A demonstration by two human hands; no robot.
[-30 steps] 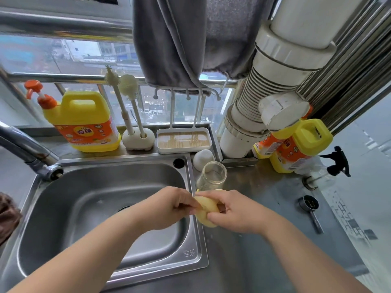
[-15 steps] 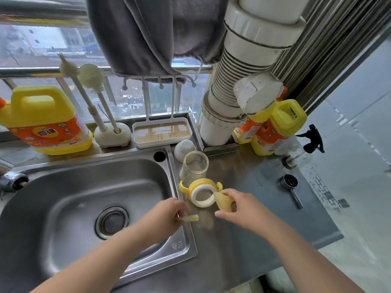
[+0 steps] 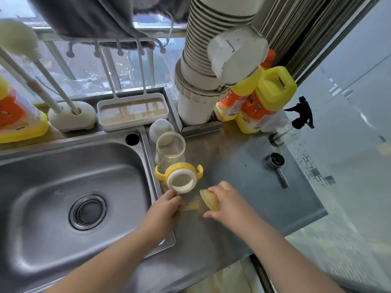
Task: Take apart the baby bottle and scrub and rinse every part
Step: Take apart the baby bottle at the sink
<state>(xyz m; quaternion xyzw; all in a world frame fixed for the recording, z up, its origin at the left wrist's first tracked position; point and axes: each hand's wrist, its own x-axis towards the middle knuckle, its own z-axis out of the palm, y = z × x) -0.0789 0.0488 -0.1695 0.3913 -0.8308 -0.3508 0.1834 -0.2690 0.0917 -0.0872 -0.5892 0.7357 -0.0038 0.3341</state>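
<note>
The baby bottle lies in pieces on the steel counter (image 3: pixel 243 157) just right of the sink (image 3: pixel 69 187). The clear bottle body (image 3: pixel 170 149) stands upright and open-mouthed near the sink's back corner, with a white domed cap (image 3: pixel 160 130) just behind it. In front of the body lies the yellow handled collar (image 3: pixel 179 176), its white ring facing up. The right hand (image 3: pixel 228 200) grips the pale yellow silicone nipple (image 3: pixel 209 199) low over the counter, fingers curled over it and thumb underneath. The left hand (image 3: pixel 167 206) is over the sink's rim, its fingers curled and pinching a small yellowish piece (image 3: pixel 191 206) that pokes out toward the nipple; it is too blurred to say what the piece is. Along the window ledge stand a white drip tray (image 3: pixel 133 112), two bottle brushes in a holder (image 3: pixel 72 118) and a yellow detergent jug (image 3: pixel 19 117). Two more yellow jugs (image 3: pixel 264 98) stand at the back right beside a thick white pipe (image 3: pixel 201 81), near a black spray trigger (image 3: pixel 301 113) and a small metal scoop (image 3: pixel 276 162).
</note>
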